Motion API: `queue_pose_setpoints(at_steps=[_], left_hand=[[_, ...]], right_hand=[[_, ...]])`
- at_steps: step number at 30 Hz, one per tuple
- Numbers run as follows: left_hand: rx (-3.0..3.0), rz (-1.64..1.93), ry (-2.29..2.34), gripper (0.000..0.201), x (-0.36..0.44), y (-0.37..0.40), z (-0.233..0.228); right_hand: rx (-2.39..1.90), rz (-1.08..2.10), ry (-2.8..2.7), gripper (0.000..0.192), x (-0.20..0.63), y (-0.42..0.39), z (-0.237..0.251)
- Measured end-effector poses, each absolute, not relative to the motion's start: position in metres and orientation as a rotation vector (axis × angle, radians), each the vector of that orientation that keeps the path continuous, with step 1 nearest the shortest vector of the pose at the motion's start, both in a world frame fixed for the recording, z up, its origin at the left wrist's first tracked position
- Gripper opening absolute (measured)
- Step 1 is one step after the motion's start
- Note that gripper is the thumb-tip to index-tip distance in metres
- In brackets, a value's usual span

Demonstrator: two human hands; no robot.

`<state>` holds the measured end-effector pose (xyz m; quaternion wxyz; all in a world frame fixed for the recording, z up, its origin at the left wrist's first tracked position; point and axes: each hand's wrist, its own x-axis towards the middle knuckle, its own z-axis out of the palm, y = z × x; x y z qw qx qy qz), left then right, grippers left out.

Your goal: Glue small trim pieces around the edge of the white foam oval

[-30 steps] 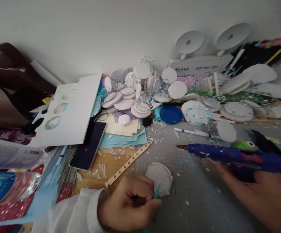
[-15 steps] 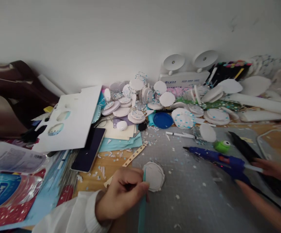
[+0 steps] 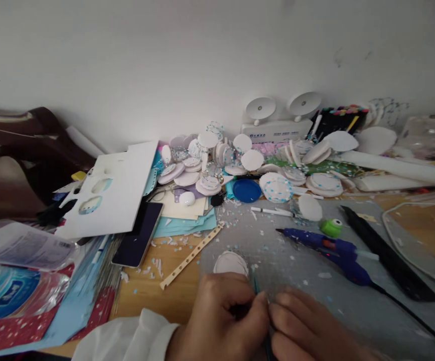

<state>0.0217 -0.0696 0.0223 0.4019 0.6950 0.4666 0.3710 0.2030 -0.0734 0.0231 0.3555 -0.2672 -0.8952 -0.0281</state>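
Cluttered craft desk against a white wall, with a grey cutting mat under the work. Nearest the camera, the left hand is curled tight, thumb and forefinger pinching a thin teal strip that stands nearly upright between the two hands, its long axis running from the wrists up toward the wall. The right hand lies knuckle to knuckle against the left, its fingers bent toward the same strip; whether it actually grips the strip I cannot tell. Just beyond the left hand's knuckles sits a white foam disc, flat on the mat, closer to the left hand than the right and partly hidden by it. Farther out and to the right of the hands rests a blue glue gun, nozzle pointing left, its cord trailing off to the right; no hand touches it. A green frog-eyed gadget and a black ruler lie beyond it. Left of the hands lie a star-punched paper strip and a dark phone. Against the wall a heap of foam discs surrounds a blue lid
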Motion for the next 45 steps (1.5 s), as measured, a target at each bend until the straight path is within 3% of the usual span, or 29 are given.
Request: queue_pose_setpoints(at_steps=[4,8,11,14,19,26,32,37,40,45], left_hand=[[1.811,0.842,1.123,0.048,0.025,-0.055,0.044],[2.124,0.883,0.932,0.021,0.002,-0.032,0.048],[2.313,0.665,0.917,0.08,-0.017,-0.016,0.034],[2.332,0.433,0.906,0.098,-0.025,-0.007,0.017],[2.224,0.403,0.918,0.084,-0.029,-0.007,0.001],[1.813,0.678,0.938,0.088,-0.036,-0.017,-0.007],[1.191,0.777,0.743,0.068,-0.032,-0.016,-0.006],[0.744,0.73,0.61,0.065,-0.029,-0.01,0.002],[0.768,0.698,0.604,0.062,-0.028,-0.011,0.005],[1.117,0.738,0.743,0.081,-0.028,-0.017,-0.003]], right_hand=[[-0.622,0.007,-2.217,0.03,0.202,-0.052,0.027],[-0.678,0.282,-2.007,0.026,0.215,-0.032,0.008],[-0.798,0.42,-1.817,0.03,0.217,-0.028,0.0],[-0.887,0.519,-1.652,0.028,0.212,-0.031,0.001],[-0.981,0.755,-1.338,0.019,0.209,-0.042,0.007],[-0.983,1.083,-0.949,0.032,0.212,-0.044,0.015],[-0.825,1.395,-0.919,0.034,0.214,-0.035,0.011],[-0.752,1.516,-0.903,0.047,0.21,-0.026,0.015],[-0.733,1.53,-0.94,0.048,0.209,-0.02,0.02],[-0.735,1.541,-0.933,0.044,0.21,-0.024,0.014]])
